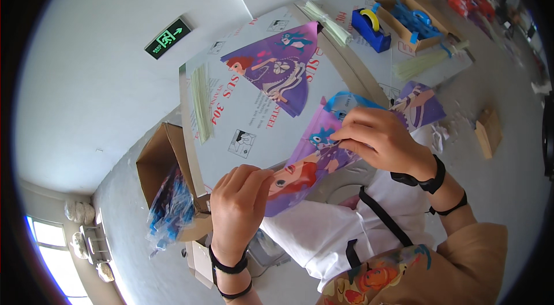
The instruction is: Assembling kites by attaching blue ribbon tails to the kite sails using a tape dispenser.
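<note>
A thin purple kite sheet (303,175), printed with a red-haired cartoon princess and a blue animal, hangs between my hands above my lap. My left hand (238,204) pinches its left end, fingers curled over the edge. Further right, my right hand (384,140) is closed on the sheet near the blue animal, thumb and forefinger together. Part of the sheet trails out beyond my right knuckles, with a blue patch above them. On the table just past my hands lies a second purple kite sheet (277,71), spread flat and roughly triangular.
The table (231,109) has a film-covered top. Pale thin rods (201,103) lie at its left, and more bundles (329,23) at the back. A blue tape dispenser (372,31) stands beside a cardboard box (415,19) of blue pieces. Left of the table, an open carton (164,172) holds plastic-wrapped items.
</note>
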`<state>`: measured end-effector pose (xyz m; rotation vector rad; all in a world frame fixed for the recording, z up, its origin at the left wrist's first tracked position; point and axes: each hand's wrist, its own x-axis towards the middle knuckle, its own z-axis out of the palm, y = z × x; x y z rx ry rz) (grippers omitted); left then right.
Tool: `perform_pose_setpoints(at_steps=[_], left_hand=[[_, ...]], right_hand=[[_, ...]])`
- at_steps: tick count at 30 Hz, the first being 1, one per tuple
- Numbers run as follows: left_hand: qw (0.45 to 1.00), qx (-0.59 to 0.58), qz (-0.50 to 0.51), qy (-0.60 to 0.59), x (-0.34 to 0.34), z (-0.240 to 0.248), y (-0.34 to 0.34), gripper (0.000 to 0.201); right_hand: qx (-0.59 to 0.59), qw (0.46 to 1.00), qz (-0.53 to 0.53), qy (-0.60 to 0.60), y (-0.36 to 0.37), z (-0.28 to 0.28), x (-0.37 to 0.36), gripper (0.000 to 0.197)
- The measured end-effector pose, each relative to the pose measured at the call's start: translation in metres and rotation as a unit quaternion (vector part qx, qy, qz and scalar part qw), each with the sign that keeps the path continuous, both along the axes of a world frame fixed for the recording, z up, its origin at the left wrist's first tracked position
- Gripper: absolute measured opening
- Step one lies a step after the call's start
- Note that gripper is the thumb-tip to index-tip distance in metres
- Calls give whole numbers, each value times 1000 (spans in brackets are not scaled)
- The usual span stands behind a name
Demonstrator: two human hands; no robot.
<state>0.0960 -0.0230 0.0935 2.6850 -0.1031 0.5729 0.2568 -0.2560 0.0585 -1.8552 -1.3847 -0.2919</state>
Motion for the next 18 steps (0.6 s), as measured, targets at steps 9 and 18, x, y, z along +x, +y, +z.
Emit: perform_pose_setpoints(at_steps=[9,18], left_hand=[[1000,15,16,13,7,0,-5,13],[995,-11,-103,1,33,-8,-36,18]], right_hand=[[1,999,38,-10,-2,-12,9,15],[-18,998,43,-41,-5,-14,-6,14]])
